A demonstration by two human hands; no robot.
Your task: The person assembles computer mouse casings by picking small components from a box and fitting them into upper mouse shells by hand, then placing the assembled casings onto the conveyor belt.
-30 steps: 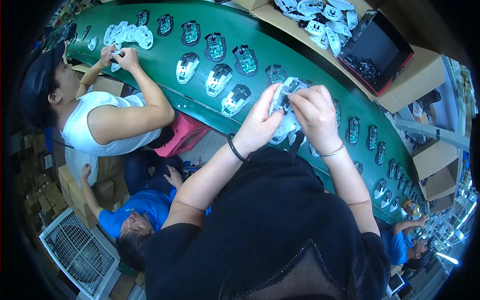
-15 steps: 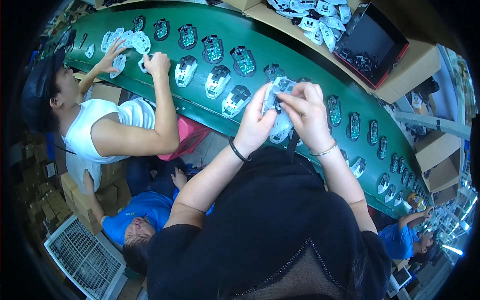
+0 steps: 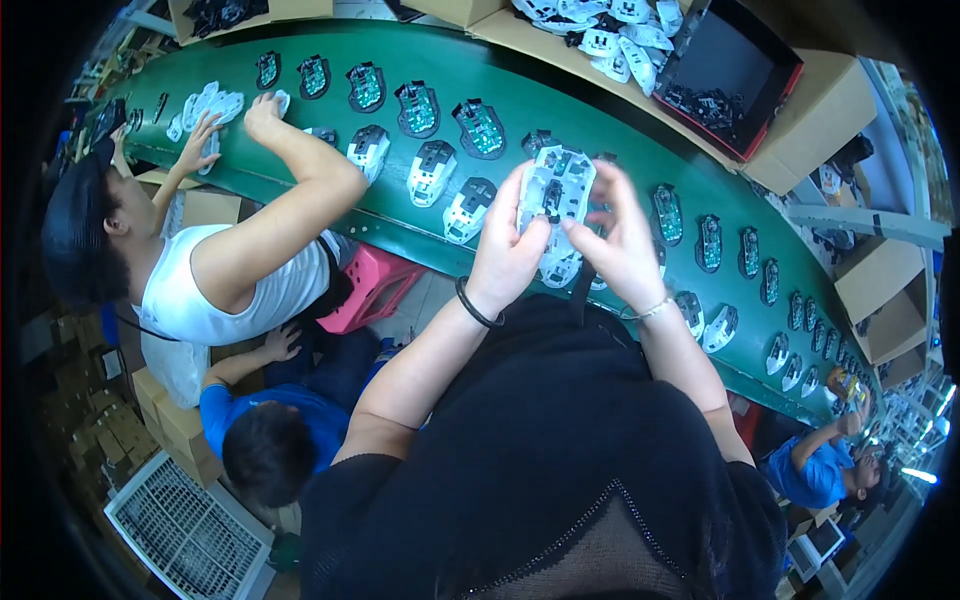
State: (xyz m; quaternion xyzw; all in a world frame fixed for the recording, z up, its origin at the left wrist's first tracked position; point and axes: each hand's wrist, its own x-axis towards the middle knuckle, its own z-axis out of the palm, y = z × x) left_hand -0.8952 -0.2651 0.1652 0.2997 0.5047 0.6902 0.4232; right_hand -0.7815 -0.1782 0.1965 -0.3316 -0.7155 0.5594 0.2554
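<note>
My left hand point(image 3: 508, 248) grips a white computer mouse shell point(image 3: 570, 190) by its left side, the hollow inner face turned up. Small dark parts sit in the shell's middle. My right hand point(image 3: 628, 245) is at the shell's right edge, its thumb on the lower rim and its fingers curled beside it, slightly blurred. Just beneath, another white mouse shell point(image 3: 558, 268) is partly hidden by my hands. Left of it lie white-and-dark mouse shells point(image 3: 470, 210). Beyond them runs a row of mouse bases with green circuit boards point(image 3: 480, 128).
The green conveyor belt point(image 3: 300, 130) curves across the view. At its far side stand a carton of white shells point(image 3: 630, 40) and a dark box of small black parts point(image 3: 710, 115). On the left, a person in white point(image 3: 250, 270) reaches over the belt; a person in blue point(image 3: 270, 440) sits behind.
The shell in my hands has turned inner face up, and my right fingers have moved off its middle to the edge. The person in white has shifted an arm; the seated person's head has lowered.
</note>
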